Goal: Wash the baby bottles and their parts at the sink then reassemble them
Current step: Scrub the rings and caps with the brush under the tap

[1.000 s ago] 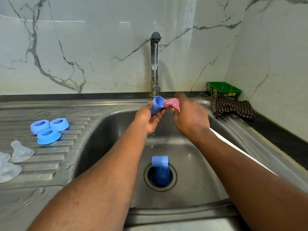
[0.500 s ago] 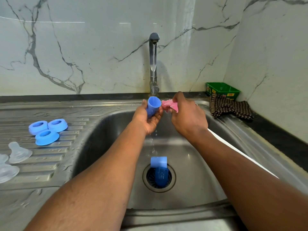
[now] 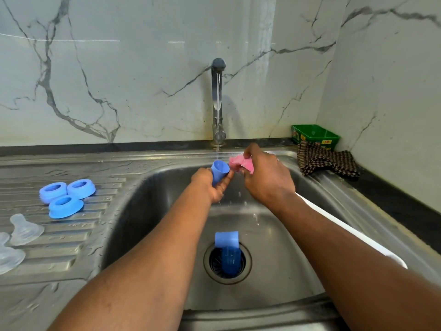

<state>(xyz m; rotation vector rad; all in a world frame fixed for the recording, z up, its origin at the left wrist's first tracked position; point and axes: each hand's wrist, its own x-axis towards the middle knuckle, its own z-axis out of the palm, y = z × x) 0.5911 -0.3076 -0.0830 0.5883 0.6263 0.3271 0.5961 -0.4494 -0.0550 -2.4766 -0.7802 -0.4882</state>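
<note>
Blue cap (image 3: 220, 172) tilts in the curled left hand (image 3: 210, 187); right hand (image 3: 265, 177) pinches a pink cloth (image 3: 239, 163).

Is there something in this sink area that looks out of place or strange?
Yes: a blue cap lies on its side over the drain at the bottom of the sink, partly covering the strainer while the tap runs. It looks dropped, and it may slow the draining. Nothing else stands out.

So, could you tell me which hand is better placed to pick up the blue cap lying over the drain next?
Probably the left hand: it grips only the small blue cap, while the right hand holds the pink cloth needed for scrubbing the drain cap.
</note>
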